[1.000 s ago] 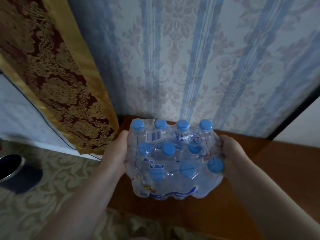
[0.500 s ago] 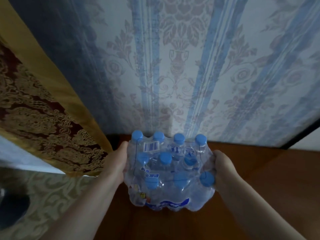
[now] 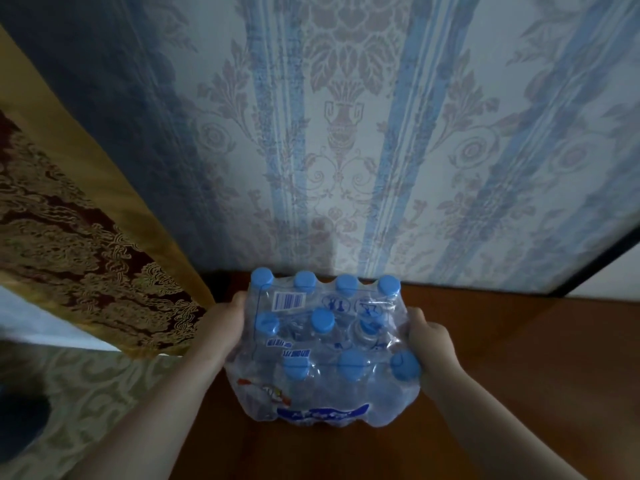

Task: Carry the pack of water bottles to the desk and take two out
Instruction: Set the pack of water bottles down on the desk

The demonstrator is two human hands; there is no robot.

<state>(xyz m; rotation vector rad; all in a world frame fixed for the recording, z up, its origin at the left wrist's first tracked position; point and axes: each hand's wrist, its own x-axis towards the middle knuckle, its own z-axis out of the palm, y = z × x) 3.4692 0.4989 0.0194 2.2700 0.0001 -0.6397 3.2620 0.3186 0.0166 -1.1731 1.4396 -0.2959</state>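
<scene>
A pack of water bottles (image 3: pixel 325 355), wrapped in clear plastic film with blue print and a barcode label on top, is held over the wooden desk (image 3: pixel 519 375), near the desk's back edge where it meets the wall. Whether the pack's underside is touching the desk cannot be told, since the bottom is hidden by the pack itself. The pack is gripped on its two opposite sides: the left hand (image 3: pixel 221 327) is pressed flat against the pack's left side, fingers wrapped around the film, and the right hand (image 3: pixel 429 341) is clasped on the pack's right side, with its thumb laid on the film near a blue cap (image 3: pixel 404 365) at the pack's near right corner. Blue caps are seen in rows across the top of the pack, and the film is unbroken. Behind the pack, striped floral wallpaper (image 3: pixel 346 150) is seen. To the left of the pack, a gold-edged patterned curtain (image 3: pixel 86 244) hangs beside the desk, and patterned carpet (image 3: pixel 86 393) lies below it.
</scene>
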